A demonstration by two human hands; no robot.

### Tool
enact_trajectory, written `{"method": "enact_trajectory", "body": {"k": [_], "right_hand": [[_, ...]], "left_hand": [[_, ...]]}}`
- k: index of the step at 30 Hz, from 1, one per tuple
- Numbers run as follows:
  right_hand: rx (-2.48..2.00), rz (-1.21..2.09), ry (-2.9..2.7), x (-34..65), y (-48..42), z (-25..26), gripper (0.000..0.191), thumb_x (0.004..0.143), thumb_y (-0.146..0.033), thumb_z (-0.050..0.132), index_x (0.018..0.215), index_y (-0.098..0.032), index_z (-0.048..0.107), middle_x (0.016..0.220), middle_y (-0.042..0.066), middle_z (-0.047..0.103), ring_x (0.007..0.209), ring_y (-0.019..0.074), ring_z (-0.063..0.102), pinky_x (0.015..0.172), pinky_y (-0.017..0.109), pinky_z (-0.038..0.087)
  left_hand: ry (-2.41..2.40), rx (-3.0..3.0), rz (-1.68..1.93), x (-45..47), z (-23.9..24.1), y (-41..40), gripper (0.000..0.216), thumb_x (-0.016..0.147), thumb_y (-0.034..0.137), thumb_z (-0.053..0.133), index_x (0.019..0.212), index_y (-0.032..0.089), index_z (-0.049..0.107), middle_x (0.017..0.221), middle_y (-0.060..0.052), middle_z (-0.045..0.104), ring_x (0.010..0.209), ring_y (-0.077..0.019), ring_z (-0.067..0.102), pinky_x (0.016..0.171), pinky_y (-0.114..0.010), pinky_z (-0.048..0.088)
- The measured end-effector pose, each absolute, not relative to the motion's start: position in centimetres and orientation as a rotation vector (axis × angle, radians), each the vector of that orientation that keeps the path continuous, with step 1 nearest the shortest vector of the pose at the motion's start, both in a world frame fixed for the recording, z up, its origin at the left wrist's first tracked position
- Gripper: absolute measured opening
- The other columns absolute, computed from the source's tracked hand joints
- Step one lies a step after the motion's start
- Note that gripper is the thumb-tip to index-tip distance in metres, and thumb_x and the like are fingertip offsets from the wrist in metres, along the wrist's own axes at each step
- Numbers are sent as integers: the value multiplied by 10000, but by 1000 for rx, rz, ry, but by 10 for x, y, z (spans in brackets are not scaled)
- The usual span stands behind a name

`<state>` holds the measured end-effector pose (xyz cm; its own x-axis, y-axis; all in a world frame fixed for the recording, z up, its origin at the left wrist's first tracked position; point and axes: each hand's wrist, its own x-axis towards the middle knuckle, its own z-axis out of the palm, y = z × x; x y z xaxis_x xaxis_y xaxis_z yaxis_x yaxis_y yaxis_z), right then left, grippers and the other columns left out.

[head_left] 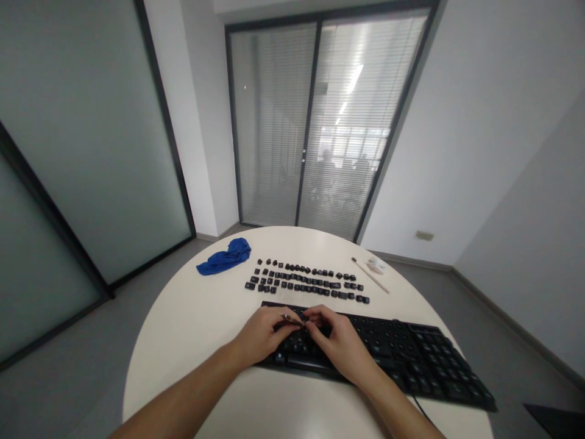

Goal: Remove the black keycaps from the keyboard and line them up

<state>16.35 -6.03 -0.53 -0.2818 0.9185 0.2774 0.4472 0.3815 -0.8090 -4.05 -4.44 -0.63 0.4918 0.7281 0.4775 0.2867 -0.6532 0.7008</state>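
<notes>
Across the near part of the table lies a black keyboard [388,341], its left half partly bared of keycaps. My left hand [262,332] is closed over the keyboard's left part, pinching a slim shiny metal tool [290,319] that looks like tweezers. The tool's tip reaches toward the fingers of my right hand [336,341]. Those fingers are pinched together low over the keys; what is between them is too small to make out. Beyond the keyboard, loose black keycaps [311,289] are laid out in several rows.
A blue cloth [225,256] lies crumpled at the far left of the round white table [183,329]. At the right are a thin brush [372,276] and a small white crumpled item [376,264]. A cable [423,410] runs from the keyboard toward the near edge.
</notes>
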Motion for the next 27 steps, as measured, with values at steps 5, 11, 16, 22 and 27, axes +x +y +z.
{"method": "enact_trajectory", "body": {"k": [5,11,16,22,27], "right_hand": [[-1246,746,-1894,165,-57,-7,227,867,-271,568,1050,-211,690,935,40,732,858,197,671,823,315,508],[-1306,579,-1963,163,-47,1,233,852,-265,563,1023,-211,711,925,50,719,808,196,648,745,306,502],[-1412,532,-2040,154,-30,7,230,839,-261,565,995,-216,728,913,44,736,819,208,665,788,317,493],[-1537,457,-2103,131,-5,9,230,837,-234,578,1012,-234,728,943,33,747,913,205,675,839,289,470],[-1662,400,-2119,113,10,7,218,820,-221,590,997,-229,718,961,45,744,939,214,671,806,288,463]], "left_hand": [[803,2238,1010,-43,-5,-47,150,880,170,608,970,216,718,925,-4,754,851,-145,697,803,-234,513],[837,2303,992,-47,-3,-47,125,851,198,643,943,222,724,909,-2,762,810,-156,702,776,-243,515],[831,2347,973,-48,-2,-47,113,846,204,656,930,228,729,902,3,766,808,-159,706,771,-237,507],[809,2378,953,-50,-4,-46,122,841,227,665,945,226,730,896,2,769,793,-154,709,759,-227,505],[765,2376,939,-52,-4,-46,127,843,224,655,940,214,736,890,-9,769,778,-150,706,738,-217,501]]}}
